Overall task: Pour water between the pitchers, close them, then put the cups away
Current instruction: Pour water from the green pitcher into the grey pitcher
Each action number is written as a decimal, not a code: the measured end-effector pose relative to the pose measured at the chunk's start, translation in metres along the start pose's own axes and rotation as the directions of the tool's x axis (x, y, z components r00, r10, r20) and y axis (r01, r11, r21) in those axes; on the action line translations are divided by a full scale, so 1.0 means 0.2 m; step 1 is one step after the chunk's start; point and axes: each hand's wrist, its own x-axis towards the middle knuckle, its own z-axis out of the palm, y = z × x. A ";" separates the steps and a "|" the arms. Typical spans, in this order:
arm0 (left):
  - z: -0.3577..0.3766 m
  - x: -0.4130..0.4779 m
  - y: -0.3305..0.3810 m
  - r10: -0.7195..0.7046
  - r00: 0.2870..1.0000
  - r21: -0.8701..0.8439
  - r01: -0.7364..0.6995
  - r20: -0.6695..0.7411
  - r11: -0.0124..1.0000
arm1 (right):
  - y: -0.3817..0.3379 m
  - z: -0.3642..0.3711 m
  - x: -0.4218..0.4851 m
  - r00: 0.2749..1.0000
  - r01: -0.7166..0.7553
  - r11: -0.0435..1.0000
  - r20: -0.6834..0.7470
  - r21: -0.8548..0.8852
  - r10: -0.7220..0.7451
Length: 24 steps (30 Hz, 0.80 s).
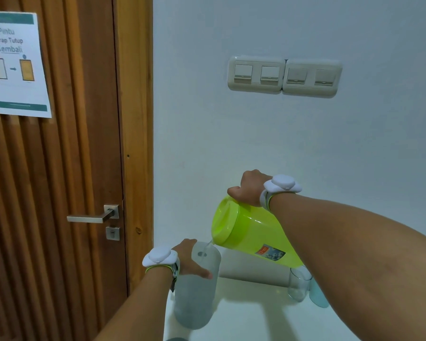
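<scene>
A white tabletop (256, 313) carries a frosted pitcher (194, 296), steadied by the left hand (190, 259) gripping it, while the right hand (246, 188) tilts a green pitcher (246, 230) by its handle so a thin stream (208, 244) falls inside.

The door sign (16, 64) reads "Pintu Harap Tutup Kembali"; the green pitcher's label (271, 252) is illegible.

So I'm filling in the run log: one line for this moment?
step: pouring | right hand: tilts green pitcher | left hand: steadies clear pitcher | cups: on table
</scene>
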 end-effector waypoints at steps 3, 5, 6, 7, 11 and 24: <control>0.01 0.01 -0.01 -0.003 1.000 0.004 0.003 -0.002 1.000 | 0.00 0.00 0.00 1.000 -0.002 1.000 0.008 0.010 0.002; 0.01 0.02 -0.03 -0.003 1.000 0.010 0.003 -0.010 1.000 | 0.01 0.00 0.00 1.000 -0.004 1.000 0.012 0.016 0.003; 0.01 0.02 -0.03 -0.007 1.000 0.005 0.007 -0.013 1.000 | 0.01 0.00 0.00 1.000 -0.004 1.000 0.013 0.015 0.003; 0.01 0.03 -0.03 -0.010 1.000 -0.004 0.010 -0.009 1.000 | 0.01 0.01 -0.01 1.000 -0.005 1.000 0.012 0.012 0.005; 0.02 0.04 -0.04 -0.001 1.000 -0.006 0.001 -0.011 1.000 | 0.02 0.02 -0.01 1.000 -0.006 1.000 0.008 0.007 0.006; 0.03 0.04 -0.04 0.018 0.999 -0.001 -0.018 -0.030 1.000 | 0.03 0.04 -0.03 1.000 -0.013 1.000 0.019 0.006 0.013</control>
